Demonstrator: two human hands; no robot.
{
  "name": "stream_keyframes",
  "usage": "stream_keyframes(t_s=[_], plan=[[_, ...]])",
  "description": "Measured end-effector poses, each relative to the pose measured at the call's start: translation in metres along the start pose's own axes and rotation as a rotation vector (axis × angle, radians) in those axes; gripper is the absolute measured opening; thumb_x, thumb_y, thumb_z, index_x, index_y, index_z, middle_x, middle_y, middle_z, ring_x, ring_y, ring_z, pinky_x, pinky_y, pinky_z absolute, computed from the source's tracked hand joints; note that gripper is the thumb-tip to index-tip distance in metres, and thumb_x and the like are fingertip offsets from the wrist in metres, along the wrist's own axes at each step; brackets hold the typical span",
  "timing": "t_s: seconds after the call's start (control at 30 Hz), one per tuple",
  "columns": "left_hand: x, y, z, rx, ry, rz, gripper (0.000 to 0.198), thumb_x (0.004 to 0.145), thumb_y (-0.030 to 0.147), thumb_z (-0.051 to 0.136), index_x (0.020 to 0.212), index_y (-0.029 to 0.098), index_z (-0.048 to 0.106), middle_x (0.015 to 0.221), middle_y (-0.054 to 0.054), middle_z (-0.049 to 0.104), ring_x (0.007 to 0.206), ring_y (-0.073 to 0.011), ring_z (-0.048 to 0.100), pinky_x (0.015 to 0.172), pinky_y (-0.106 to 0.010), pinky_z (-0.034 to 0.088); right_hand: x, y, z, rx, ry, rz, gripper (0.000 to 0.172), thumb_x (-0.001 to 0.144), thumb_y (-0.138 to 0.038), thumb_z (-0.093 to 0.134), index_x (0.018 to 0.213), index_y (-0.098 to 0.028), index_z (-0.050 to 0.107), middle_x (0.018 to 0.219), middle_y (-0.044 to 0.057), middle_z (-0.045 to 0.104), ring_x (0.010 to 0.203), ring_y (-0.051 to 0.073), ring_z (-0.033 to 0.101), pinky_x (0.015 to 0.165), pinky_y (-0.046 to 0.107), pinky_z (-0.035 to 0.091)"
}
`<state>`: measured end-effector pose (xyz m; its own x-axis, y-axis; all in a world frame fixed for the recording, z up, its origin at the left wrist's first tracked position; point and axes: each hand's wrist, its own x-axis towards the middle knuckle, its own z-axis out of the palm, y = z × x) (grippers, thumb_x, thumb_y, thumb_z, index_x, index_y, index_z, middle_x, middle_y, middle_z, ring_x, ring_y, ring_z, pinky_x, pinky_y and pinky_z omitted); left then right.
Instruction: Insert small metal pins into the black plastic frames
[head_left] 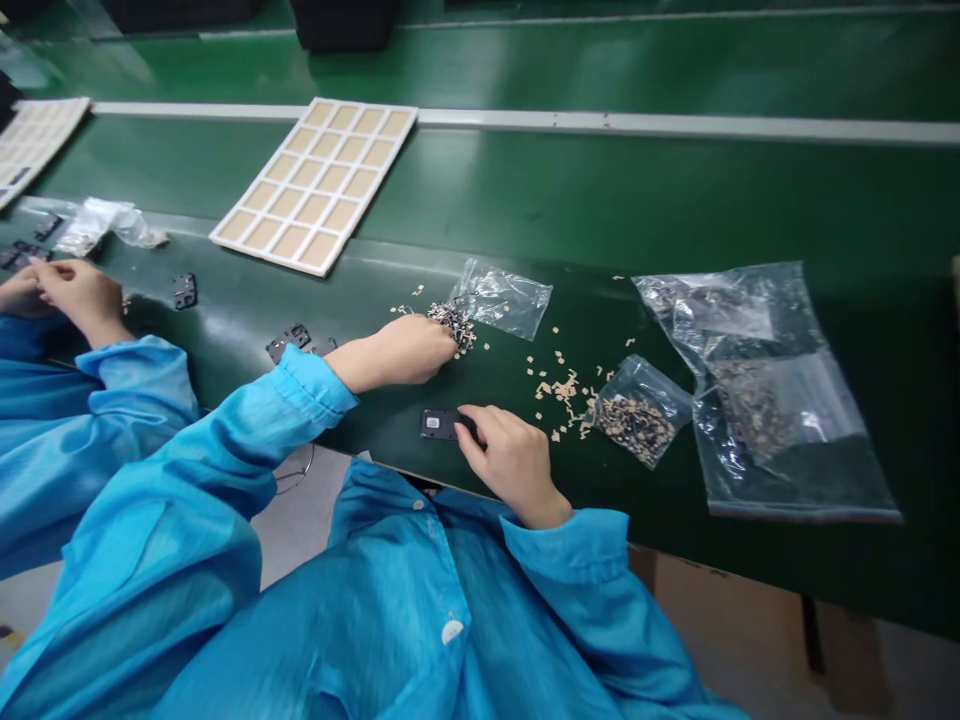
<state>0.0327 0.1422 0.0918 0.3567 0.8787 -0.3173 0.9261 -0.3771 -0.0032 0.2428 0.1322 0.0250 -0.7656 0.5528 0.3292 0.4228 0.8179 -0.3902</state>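
My left hand (409, 350) reaches forward over the green table, fingers curled together at a small heap of tiny metal parts (454, 325) spilling from a clear bag (504, 298); what it pinches is hidden. My right hand (510, 460) rests near the table's front edge, its fingers closed on a small black rectangular part (437, 424) lying flat on the surface. Both arms wear blue sleeves.
Tan chips (559, 385) lie scattered beside a second small bag of parts (637, 420). A large clear bag (765, 400) lies at the right. A white tray with tan cells (319, 185) sits on the green belt. Black parts (289, 342) and a co-worker's hands (67, 295) are left.
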Motion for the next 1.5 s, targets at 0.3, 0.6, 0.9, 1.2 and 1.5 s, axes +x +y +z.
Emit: stream_keyframes(t_s=[0.3,0.6,0.9,1.2,1.5], plan=[[-0.026,-0.029,0.032,-1.067,0.785,-0.571,0.015,0.072,0.028,0.065,0.068,0.014,0.064,0.062,0.001,0.059,0.056,-0.0093,0.049,0.055,-0.022,0.037,0.0,0.002,0.003,0.037,0.015,0.024,0.018,0.091,-0.022,0.053,0.094,-0.017,0.069,0.078,0.004,0.071,0.069,0.016,0.064,0.059,0.027,0.04],[-0.038,0.04,0.029,-1.636,0.911,-0.488,0.019,0.071,0.032,0.074,0.068,0.016,0.064,0.064,0.003,0.058,0.06,-0.0083,0.05,0.059,-0.02,0.041,0.019,-0.015,-0.019,0.439,0.134,0.112,0.02,0.092,-0.027,0.054,0.102,-0.016,0.067,0.094,0.008,0.072,0.081,0.017,0.068,0.071,0.028,0.054],[-0.038,0.088,0.03,-1.545,0.813,-0.284,0.022,0.084,0.035,0.066,0.074,0.016,0.06,0.065,0.001,0.058,0.057,-0.0096,0.055,0.054,-0.021,0.044,0.019,-0.024,-0.036,0.843,0.09,0.328,0.017,0.086,-0.023,0.059,0.079,-0.019,0.074,0.078,0.002,0.076,0.068,0.016,0.07,0.066,0.025,0.056],[-0.055,0.089,0.023,-0.083,1.124,-0.012,0.011,0.086,0.016,0.065,0.097,0.013,0.062,0.076,-0.005,0.069,0.068,-0.0144,0.061,0.062,-0.027,0.045,0.005,-0.019,-0.046,0.538,0.157,0.196,0.019,0.089,-0.017,0.056,0.091,-0.019,0.075,0.08,0.003,0.075,0.07,0.015,0.069,0.065,0.027,0.056],[-0.048,0.092,0.016,-0.116,1.012,0.002,0.008,0.091,0.015,0.057,0.098,0.015,0.06,0.078,-0.004,0.069,0.067,-0.0129,0.06,0.06,-0.027,0.04,0.001,-0.02,-0.057,0.129,0.249,-0.013,0.021,0.092,-0.015,0.052,0.086,-0.016,0.072,0.072,0.006,0.073,0.062,0.015,0.064,0.06,0.027,0.049]])
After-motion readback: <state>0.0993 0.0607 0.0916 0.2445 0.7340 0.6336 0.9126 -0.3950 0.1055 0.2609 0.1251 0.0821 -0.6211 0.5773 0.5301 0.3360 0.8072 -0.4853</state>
